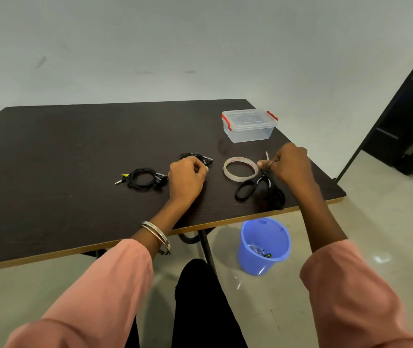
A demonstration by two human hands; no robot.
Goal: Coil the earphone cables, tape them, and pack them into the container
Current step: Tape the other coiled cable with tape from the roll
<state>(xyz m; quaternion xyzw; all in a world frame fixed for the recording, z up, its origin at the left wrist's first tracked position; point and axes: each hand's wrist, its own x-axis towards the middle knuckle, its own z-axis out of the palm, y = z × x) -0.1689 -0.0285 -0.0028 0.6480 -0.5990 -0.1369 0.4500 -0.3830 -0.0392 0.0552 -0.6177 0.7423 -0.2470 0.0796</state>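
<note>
My left hand [187, 175] is closed over a coiled black earphone cable [196, 157] on the dark table [62, 146]. A second coiled black earphone [143, 178] with a yellow tag and a jack plug lies just left of that hand. My right hand [290, 164] pinches a short strip of clear tape [267, 156] beside the tape roll [240, 169]. Black-handled scissors [259, 188] lie under and in front of my right hand. The clear container [249, 125] with red clips stands shut at the back right.
A blue bucket [264, 246] with scraps inside stands on the floor below the table's front right edge. A dark door [411, 109] is at the far right. The table's right corner is close to my right hand.
</note>
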